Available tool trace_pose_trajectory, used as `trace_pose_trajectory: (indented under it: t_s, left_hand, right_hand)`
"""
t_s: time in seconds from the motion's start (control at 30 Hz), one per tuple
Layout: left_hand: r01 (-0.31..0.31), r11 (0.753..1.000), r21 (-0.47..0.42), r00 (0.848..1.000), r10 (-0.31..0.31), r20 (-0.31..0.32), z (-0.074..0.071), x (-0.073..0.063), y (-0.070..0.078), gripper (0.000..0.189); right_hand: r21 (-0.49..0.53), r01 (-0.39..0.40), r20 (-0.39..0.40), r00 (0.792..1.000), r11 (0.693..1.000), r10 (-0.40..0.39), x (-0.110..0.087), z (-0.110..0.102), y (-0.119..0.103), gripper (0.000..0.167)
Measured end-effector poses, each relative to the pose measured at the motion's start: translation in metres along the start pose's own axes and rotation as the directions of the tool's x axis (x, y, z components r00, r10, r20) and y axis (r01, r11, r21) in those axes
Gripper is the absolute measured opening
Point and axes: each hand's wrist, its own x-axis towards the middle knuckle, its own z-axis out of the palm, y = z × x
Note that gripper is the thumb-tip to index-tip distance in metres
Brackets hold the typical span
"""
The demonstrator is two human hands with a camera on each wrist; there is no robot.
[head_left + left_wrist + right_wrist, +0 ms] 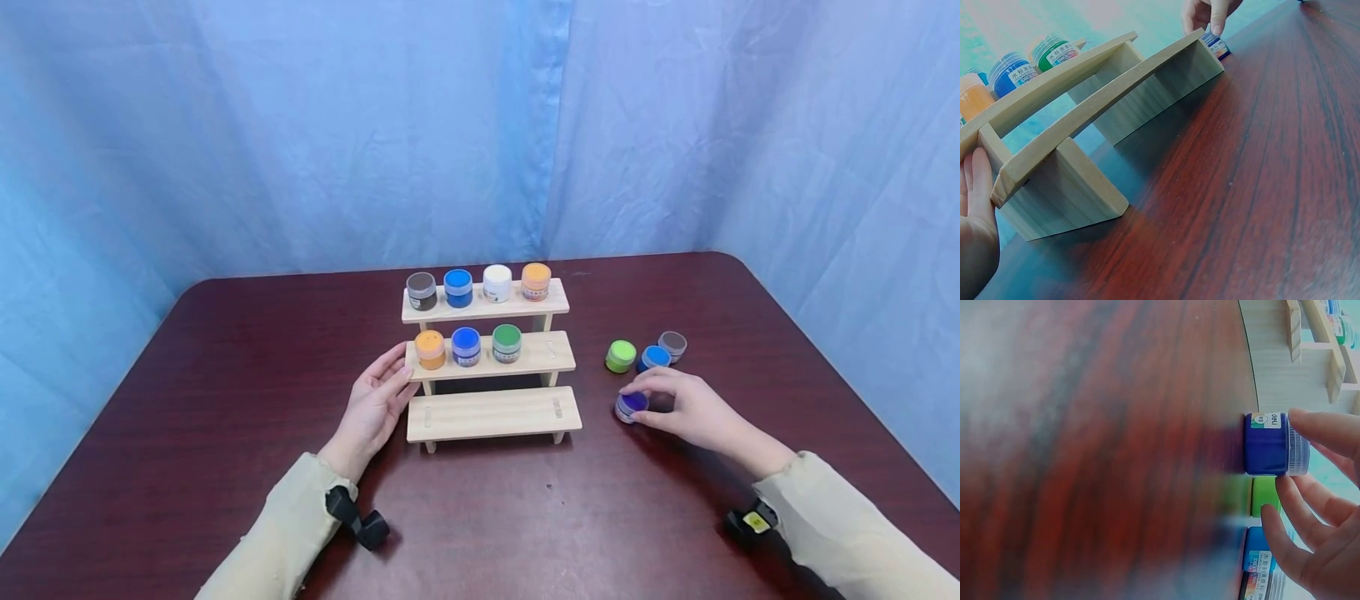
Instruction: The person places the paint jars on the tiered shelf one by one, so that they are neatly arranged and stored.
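Note:
A three-tier wooden display stand [495, 415] is in the middle of the table. My left hand [372, 406] grips the left end of its middle shelf, thumb in front; the left wrist view shows part of that hand [977, 231]. On the right, my right hand [693, 408] pinches a purple paint jar [632, 407] by its clear lid between thumb and fingers. The jar is upright at table level in the right wrist view [1266, 444]. Close behind it stand a light green jar [621, 356], a blue jar [655, 358] and a dark brown jar [672, 346].
On the top shelf are a dark jar [422, 291], a blue jar [458, 288], a white jar [497, 283] and a light orange jar [536, 282]. The middle shelf bears an orange jar [430, 350], a blue jar [466, 347] and a green jar [507, 343]. Blue curtains [375, 125] hang behind.

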Motion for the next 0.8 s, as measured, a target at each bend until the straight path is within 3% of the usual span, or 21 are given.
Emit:
trace_pose_trajectory:
  t_s: [0.47, 0.63, 0.8]
  left_hand:
    - [0.001, 1.000, 0.007, 1.000, -0.001, -0.003, 0.002, 0.002, -0.001, 0.051]
    - [0.007, 1.000, 0.011, 1.000, -0.007, -0.006, 0.001, 0.002, -0.001, 0.051]
    - [0.003, 1.000, 0.014, 1.000, -0.003, -0.006, 0.000, 0.000, 0.000, 0.051]
  right_hand:
    - [-0.040, 0.031, -0.044, 0.998, 0.999, -0.033, 0.005, -0.001, -0.004, 0.027]
    - [-0.021, 0.074, -0.162, 0.984, 0.997, -0.076, 0.007, 0.000, -0.005, 0.028]
    - [0.047, 0.139, -0.320, 0.940, 0.989, -0.117, 0.014, 0.004, -0.011, 0.031]
